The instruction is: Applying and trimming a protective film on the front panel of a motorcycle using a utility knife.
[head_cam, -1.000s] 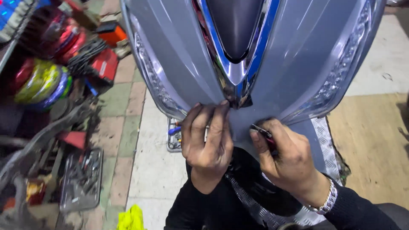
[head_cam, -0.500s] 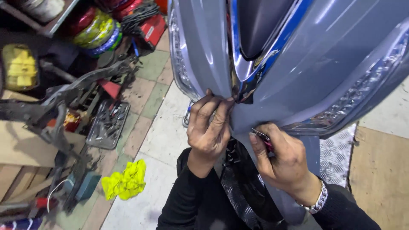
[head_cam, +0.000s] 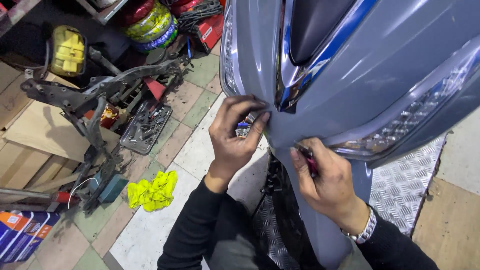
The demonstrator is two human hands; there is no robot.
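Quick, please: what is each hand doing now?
Left hand: fingers pressed on the grey scooter panel, holding nothing.
Right hand: closed around a small dark tool.

We see a yellow rag (head_cam: 151,191) on the tiled floor (head_cam: 197,150), a metal parts tray (head_cam: 145,127), a bare scooter frame (head_cam: 95,97), coloured tyres (head_cam: 150,25).

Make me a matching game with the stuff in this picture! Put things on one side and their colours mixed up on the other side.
Things:
1. scooter front panel
2. crumpled rag on the floor
3. sleeves of the person
4. wristwatch on the right hand

Colours:
A. black
B. silver
C. grey
D. yellow

Pairs: 1-C, 2-D, 3-A, 4-B
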